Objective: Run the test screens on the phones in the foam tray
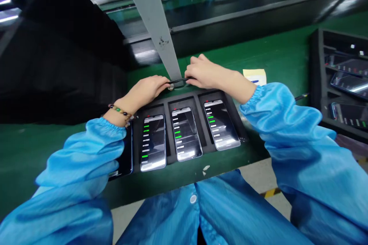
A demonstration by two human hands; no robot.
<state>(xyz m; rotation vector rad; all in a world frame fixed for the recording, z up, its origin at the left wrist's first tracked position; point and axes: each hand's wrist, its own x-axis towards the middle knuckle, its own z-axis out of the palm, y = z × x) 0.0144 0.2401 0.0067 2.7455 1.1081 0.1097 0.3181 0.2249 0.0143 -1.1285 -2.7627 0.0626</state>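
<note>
My left hand (151, 87) and my right hand (200, 72) are closed at the two ends of a thin black strip-like object (178, 80), held level near the foot of the grey post. Its kind cannot be told from this angle. Below my hands lies a dark foam tray (169, 157) with phones in its slots. Three lit phones, the left one (153, 142), the middle one (186, 134) and the right one (221, 124), show lists with white and green lines. Another phone (125, 157), with a dark screen, is partly hidden by my left sleeve.
The grey post (156, 19) rises from the green bench (276, 55) just beyond my hands. A second foam tray (317, 80) with several phones stands at right. A notepad with a pen (255, 76) lies past my right wrist. Black cloth-like material (66, 65) fills the left side.
</note>
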